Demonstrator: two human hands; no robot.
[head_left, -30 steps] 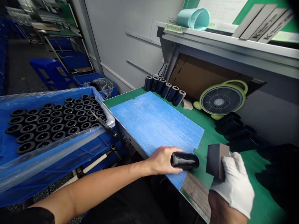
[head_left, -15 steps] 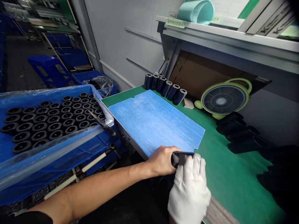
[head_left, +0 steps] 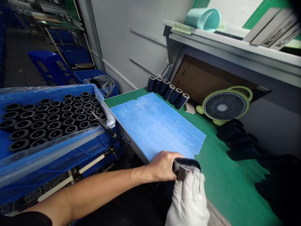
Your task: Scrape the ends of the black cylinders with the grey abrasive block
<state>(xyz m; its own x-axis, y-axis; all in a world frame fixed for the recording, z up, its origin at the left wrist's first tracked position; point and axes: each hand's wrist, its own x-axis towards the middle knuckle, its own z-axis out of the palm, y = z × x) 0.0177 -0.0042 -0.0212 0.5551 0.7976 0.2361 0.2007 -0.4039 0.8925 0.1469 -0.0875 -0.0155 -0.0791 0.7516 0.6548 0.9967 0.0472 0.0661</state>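
A black cylinder point(head_left: 191, 164) is gripped at its left end by my bare left hand point(head_left: 164, 165), near the front edge of the bench. My right hand point(head_left: 189, 196), in a white glove, holds a small dark brown block point(head_left: 181, 173) between its fingers, against the near side of the cylinder. The far end of the cylinder shows above the gloved fingertips. Beyond both hands, a blue sheet point(head_left: 155, 124) lies on the green bench top point(head_left: 218, 175).
Left, a plastic-lined blue bin point(head_left: 77, 144) holds several black cylinders point(head_left: 55, 134). Dark cylinders point(head_left: 169, 92) stand at the bench's back edge, beside a small block point(head_left: 189, 108) and a green fan point(head_left: 225, 105). More dark cylinders point(head_left: 244, 152) lie right. A shelf point(head_left: 211, 39) overhangs the bench.
My gloved right hand has moved down and slightly left with the block, uncovering more of the cylinder's upper side. My left hand keeps its grip. The whole view has shifted slightly.
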